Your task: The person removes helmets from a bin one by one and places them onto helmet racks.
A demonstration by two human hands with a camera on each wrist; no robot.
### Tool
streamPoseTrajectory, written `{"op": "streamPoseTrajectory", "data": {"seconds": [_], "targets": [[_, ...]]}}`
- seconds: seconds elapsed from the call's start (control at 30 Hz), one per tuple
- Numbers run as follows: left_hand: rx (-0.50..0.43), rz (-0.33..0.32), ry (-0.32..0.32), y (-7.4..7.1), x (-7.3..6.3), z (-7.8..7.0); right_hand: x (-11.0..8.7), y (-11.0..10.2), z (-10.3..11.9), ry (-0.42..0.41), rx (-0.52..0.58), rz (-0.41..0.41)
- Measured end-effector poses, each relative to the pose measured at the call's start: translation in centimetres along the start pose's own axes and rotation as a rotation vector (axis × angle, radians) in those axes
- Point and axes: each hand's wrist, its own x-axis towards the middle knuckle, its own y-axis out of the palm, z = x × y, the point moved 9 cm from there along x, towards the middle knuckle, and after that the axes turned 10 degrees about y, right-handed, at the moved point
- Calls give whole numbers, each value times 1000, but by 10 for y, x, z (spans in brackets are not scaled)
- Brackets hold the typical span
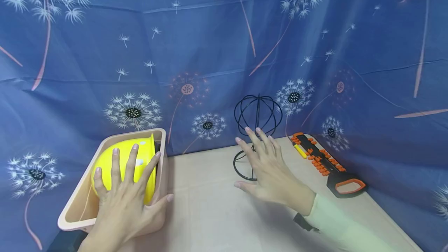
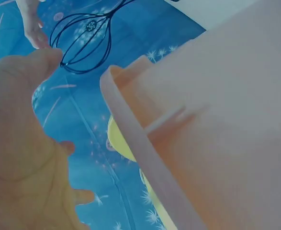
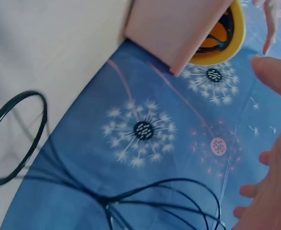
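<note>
Yellow and glossy, a helmet [image 1: 145, 151] lies on its side in a pale beige bin [image 1: 158, 217], its opening toward the bin's right wall; the right wrist view shows dark straps inside it. The person's left hand [image 1: 124, 201] hangs over the helmet, fingers straight and spread wide, thumb out to the side, gripping nothing. A gap shows between that hand and the helmet in the right wrist view.

To the right, a black wire stand [image 1: 258, 116] stands upright, its rounded cage above a ring base. The right hand [image 1: 271, 172] is in front of it, partly covering it in the head view; its fingers are extended and slightly apart, thumb well clear, and it too holds nothing. A pale green sleeve [image 1: 350, 224] covers that forearm.

Farther right, near the edge of the whitish table [image 1: 206, 197], lies a black tool [image 1: 329, 166] with orange teeth and a looped handle. Behind everything hangs a blue curtain [image 1: 210, 30] printed with dandelions.
</note>
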Motion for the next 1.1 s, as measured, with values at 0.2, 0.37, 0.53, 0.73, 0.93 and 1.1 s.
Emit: {"op": "streamPoseTrajectory", "data": {"seconds": [0.2,0.37,0.53,0.73,0.93,1.1], "targets": [[-51,-34,-31,-5,-3,15,20,7,29,-110,215,5],[-75,-70,-66,-10,-3,34,44,20,51,-131,335,50],[-100,-72,-86,-10,0,49,64,34,70,-141,366,106],[-140,-25,-122,-1,1,68,85,46,89,-153,403,156],[-204,46,-178,12,-2,93,107,61,108,-166,448,222],[-268,89,-228,18,0,113,125,68,128,-201,457,245]]}}
